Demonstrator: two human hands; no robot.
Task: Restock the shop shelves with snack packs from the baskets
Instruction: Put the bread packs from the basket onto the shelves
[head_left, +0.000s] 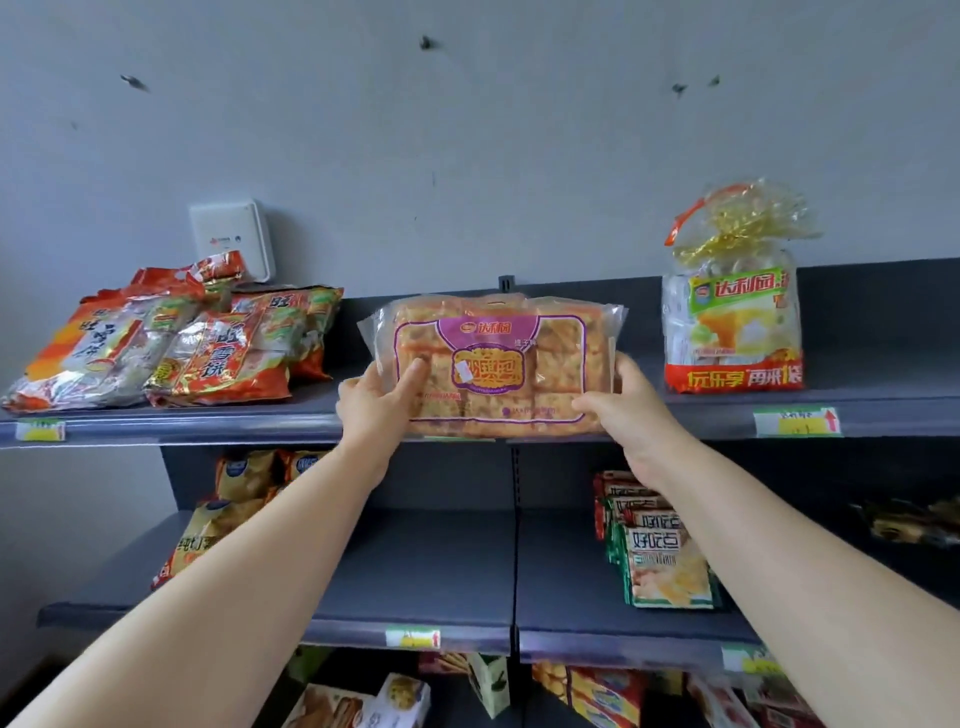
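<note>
A clear snack pack (493, 364) of golden pastry squares with a purple label stands tilted at the front middle of the top shelf (208, 423). My left hand (376, 405) grips its lower left corner, thumb across the front. My right hand (626, 402) holds its lower right edge. Both arms reach up from below. No basket is in view.
Orange rice-cracker bags (171, 343) lie at the top shelf's left and a tied cake bag (732, 312) stands at its right. The middle shelf (426, 571) carries yellow bags (228, 499) at left and green-and-red biscuit packs (654, 545) at right. More packs sit below.
</note>
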